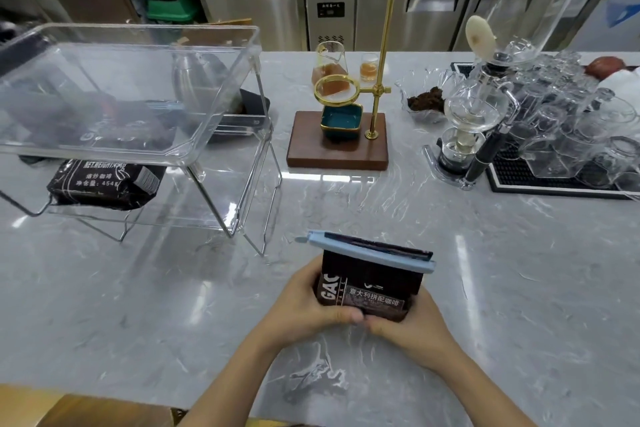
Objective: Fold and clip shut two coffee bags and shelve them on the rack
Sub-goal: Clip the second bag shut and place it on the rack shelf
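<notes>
Blue sealing clip (372, 255) already across its folded top, we hold the second coffee bag (367, 288) near the bench's (519, 288) front edge, left hand (304, 308) and right hand (412, 322) gripping it; first bag (104, 184) lies on the rack's (242, 184) lower shelf; shelving remains.

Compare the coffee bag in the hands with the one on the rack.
The held coffee bag stands upright; the shelved coffee bag lies flat on the rack's lower tier. The held one shows a blue clip across its folded top; no clip is visible on the shelved one. Both are dark with white print.
</notes>
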{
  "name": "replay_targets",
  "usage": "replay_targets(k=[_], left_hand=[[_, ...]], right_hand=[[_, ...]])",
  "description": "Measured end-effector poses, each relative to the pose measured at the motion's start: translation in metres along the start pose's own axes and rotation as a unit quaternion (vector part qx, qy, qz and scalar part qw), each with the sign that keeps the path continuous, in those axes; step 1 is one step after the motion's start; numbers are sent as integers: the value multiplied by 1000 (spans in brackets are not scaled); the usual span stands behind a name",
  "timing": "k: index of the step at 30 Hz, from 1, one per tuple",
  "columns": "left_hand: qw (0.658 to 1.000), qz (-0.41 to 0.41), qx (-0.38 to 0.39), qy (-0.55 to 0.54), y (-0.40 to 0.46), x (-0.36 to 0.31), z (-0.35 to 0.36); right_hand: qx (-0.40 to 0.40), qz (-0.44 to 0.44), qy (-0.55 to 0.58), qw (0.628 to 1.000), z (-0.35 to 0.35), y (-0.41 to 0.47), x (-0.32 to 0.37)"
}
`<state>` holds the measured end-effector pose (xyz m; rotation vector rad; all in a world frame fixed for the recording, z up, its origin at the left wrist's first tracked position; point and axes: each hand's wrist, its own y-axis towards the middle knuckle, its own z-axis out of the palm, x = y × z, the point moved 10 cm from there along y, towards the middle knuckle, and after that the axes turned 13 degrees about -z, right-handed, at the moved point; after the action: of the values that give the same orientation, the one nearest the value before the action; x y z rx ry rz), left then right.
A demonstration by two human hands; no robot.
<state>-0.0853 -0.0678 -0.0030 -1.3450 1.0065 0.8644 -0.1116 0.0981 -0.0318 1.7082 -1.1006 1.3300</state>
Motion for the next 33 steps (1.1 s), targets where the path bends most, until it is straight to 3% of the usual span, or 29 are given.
replay_targets(k=[9, 14, 25, 33], left_hand=[[995, 0, -75, -69, -19, -5, 7], [978, 10, -171, -123, -47, -14, -4], [962, 72, -211, -156, -116, -19, -80], [953, 76, -232, -180, -158, 5, -156]], right_hand=[[-40, -54, 120, 990, 2, -4, 31], [-76, -80, 176, 978, 12, -6, 57], [-33, -150, 166, 974, 99, -14, 112], [35, -142, 115, 983, 188, -13, 127]])
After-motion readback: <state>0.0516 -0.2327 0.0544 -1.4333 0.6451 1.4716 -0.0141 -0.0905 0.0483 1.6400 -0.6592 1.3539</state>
